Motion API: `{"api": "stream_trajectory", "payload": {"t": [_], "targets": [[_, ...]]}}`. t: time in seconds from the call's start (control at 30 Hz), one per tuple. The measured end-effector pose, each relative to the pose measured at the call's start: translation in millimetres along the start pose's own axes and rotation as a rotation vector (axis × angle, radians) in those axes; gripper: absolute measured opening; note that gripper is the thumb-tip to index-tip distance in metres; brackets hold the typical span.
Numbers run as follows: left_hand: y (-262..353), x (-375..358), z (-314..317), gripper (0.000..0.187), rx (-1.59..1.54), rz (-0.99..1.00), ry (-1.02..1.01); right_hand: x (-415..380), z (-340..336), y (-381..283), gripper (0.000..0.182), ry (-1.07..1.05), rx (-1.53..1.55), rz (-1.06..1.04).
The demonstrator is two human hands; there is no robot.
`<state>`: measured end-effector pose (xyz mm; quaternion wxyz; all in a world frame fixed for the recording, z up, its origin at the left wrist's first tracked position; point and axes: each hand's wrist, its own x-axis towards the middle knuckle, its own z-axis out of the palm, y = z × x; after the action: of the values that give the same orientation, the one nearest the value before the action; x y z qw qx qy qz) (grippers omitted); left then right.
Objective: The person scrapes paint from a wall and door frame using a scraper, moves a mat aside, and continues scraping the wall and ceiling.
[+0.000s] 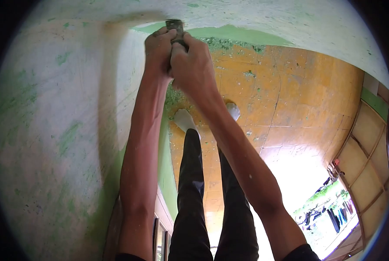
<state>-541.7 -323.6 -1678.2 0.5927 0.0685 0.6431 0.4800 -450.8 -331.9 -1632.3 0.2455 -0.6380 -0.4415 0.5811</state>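
A flat, dark-bladed scraper (pixel 174 27) is held out at arm's length, its blade end against or very close to the wall (pixel 229 15) ahead of me. My left hand (pixel 159 50) is closed around its left side, with a finger along the blade. From the right, my right hand (pixel 193 61) grips the handle, which the fingers mostly hide. Just beside the blade, a strip of green paint (pixel 233 34) runs along the lower part of this wall, while the surface above is whitish.
On my left stands another whitish wall (pixel 51 130) with green patches. Green paint flakes (pixel 220 43) lie along the wall's foot on the orange tiled floor (pixel 290 87). My feet in white socks (pixel 185 120) stand there. A wood-framed panel (pixel 368 143) and a bright opening are at right.
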Motion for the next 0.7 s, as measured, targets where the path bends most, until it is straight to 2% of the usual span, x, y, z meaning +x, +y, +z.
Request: {"api": "stream_trajectory", "payload": {"t": [0.07,0.1,0.2,0.23,0.37,0.47,0.53,0.6,0.67,0.7], "targets": [[-17.8,18.7,-11.3,0.014,0.012,0.015,-0.119,-2.4,-4.7,-0.6,0.028,-0.051,-0.018,0.053],[-11.9,13.0,0.8,0.015,0.000,0.011,-0.013,-1.6,-4.7,-3.0,0.028,-0.037,-0.005,0.039],[1.8,-11.4,17.8,0.014,-0.030,0.000,0.018,-6.8,-8.4,-5.1,0.028,-0.020,0.016,0.016],[-6.7,-3.6,12.3,0.013,-0.089,-0.020,-0.045,-9.7,-11.3,-4.3,0.028,-0.017,0.014,0.012],[-10.8,8.5,16.5,0.011,-0.069,0.007,-0.027,-1.1,-9.6,1.5,0.027,0.009,-0.001,-0.014],[-19.0,0.7,18.1,0.008,-0.045,-0.033,-0.009,-5.0,-17.7,9.0,0.027,-0.002,-0.027,0.051],[-30.6,12.1,9.0,0.008,-0.066,-0.009,-0.107,6.0,-7.1,26.6,0.025,0.028,-0.076,-0.073],[-16.0,11.8,21.3,0.010,-0.072,0.054,-0.056,3.5,-14.0,10.6,0.025,0.030,-0.019,-0.120],[-29.7,5.0,13.7,0.012,-0.053,0.029,0.020,-7.9,-13.4,15.9,0.025,0.029,0.037,-0.072],[-47.4,24.3,4.5,0.013,-0.055,0.007,-0.009,6.3,-8.9,27.1,0.026,-0.028,0.029,0.055]]}}
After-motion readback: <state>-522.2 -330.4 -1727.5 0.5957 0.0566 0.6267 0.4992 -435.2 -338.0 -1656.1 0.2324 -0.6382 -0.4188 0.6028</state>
